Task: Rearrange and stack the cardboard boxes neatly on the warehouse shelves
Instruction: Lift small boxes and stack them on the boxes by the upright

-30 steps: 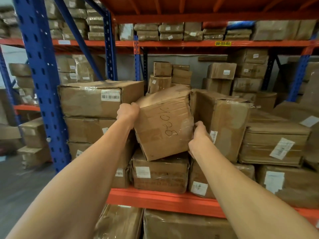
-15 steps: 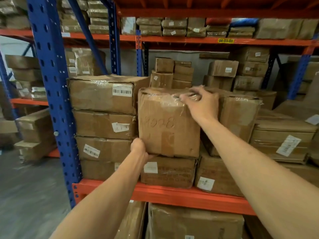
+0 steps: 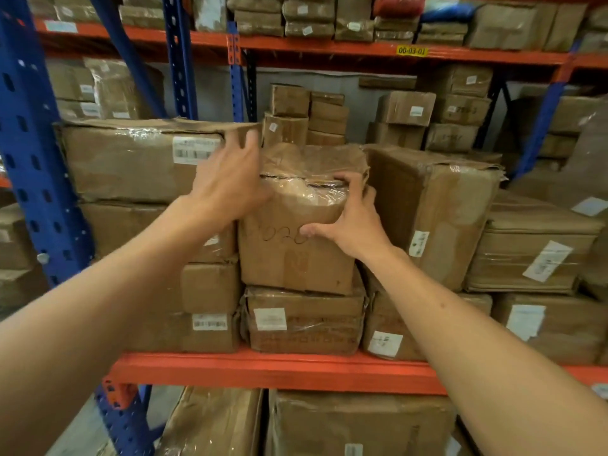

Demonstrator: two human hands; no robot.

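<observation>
A taped cardboard box with handwriting on its front (image 3: pixel 296 258) stands upright on a flatter labelled box (image 3: pixel 306 320) on the orange shelf (image 3: pixel 279 370). My right hand (image 3: pixel 352 218) grips its upper right corner, fingers curled over the plastic-wrapped top edge and thumb on the front face. My left hand (image 3: pixel 230 185) is blurred, fingers spread, lying across the box's upper left corner and the side of the big barcoded box (image 3: pixel 138 159) next to it.
A tall box (image 3: pixel 437 218) leans close on the right, with flat labelled boxes (image 3: pixel 529 251) beyond it. Stacked boxes fill the left side up to a blue upright (image 3: pixel 29 166). Small boxes (image 3: pixel 306 116) stand behind. More boxes lie on the shelf below (image 3: pixel 358 426).
The handwritten box went from tilted to upright on the flatter box. My left hand rose from its lower left corner to the top left. My right hand shifted to the upper right corner.
</observation>
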